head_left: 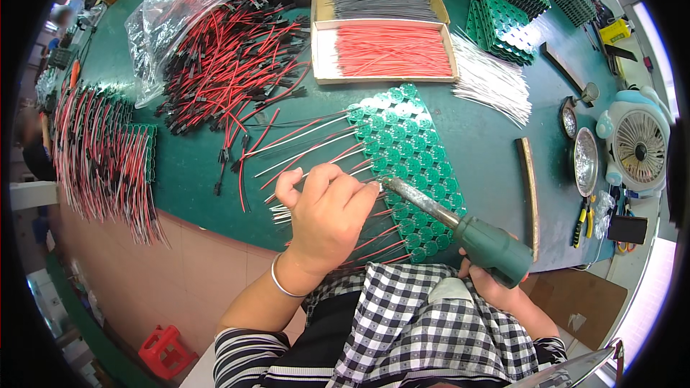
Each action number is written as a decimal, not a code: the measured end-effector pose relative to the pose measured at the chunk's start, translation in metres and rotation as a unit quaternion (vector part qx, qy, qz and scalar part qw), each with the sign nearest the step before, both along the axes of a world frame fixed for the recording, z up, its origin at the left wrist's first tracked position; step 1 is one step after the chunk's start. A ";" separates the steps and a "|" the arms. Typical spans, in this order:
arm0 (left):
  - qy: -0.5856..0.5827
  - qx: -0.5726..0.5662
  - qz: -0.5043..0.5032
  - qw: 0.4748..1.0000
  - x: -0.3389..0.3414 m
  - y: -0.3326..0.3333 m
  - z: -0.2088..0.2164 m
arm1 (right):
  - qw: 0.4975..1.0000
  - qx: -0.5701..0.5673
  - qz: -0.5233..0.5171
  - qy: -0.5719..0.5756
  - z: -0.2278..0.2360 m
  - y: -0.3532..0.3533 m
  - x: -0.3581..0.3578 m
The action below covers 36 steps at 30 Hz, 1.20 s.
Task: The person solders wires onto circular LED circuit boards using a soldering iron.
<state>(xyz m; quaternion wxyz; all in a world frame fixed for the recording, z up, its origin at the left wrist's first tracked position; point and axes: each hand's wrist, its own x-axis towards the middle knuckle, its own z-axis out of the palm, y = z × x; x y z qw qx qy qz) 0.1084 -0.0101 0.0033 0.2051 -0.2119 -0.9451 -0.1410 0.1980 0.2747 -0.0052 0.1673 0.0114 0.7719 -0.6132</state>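
Observation:
My right hand (489, 284) is wrapped round the green handle of a soldering iron (496, 250). Its metal barrel points up and left, and the tip meets the left edge of a green circuit board panel (411, 165) made of many round boards. There my left hand (327, 208) is closed, thumb and finger pinching what looks like a thin wire; the fingers hide most of it. Red, black and white wires (309, 145) stick out leftward from that same edge, above and below my left hand.
Red-and-black connector leads (223, 65) lie heaped at the back left beside a clear plastic bag (183, 7). Boxes hold red wires (392, 50) and grey wires (381, 0); white wires (496, 79) lie loose. Wired panels (108, 151) are at left; a fan (638, 145) and pliers (581, 223) at right.

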 end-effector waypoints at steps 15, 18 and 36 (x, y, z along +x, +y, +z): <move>0.000 -0.004 -0.002 1.000 -0.001 0.000 0.001 | 0.998 -0.046 0.021 -0.040 -0.005 0.008 0.002; -0.002 -0.002 -0.005 1.000 -0.002 0.000 0.001 | 1.000 -0.003 0.025 -0.007 -0.005 0.007 0.003; -0.002 -0.012 -0.006 1.000 -0.003 0.001 0.002 | 0.997 -0.058 0.001 0.054 0.000 0.008 -0.003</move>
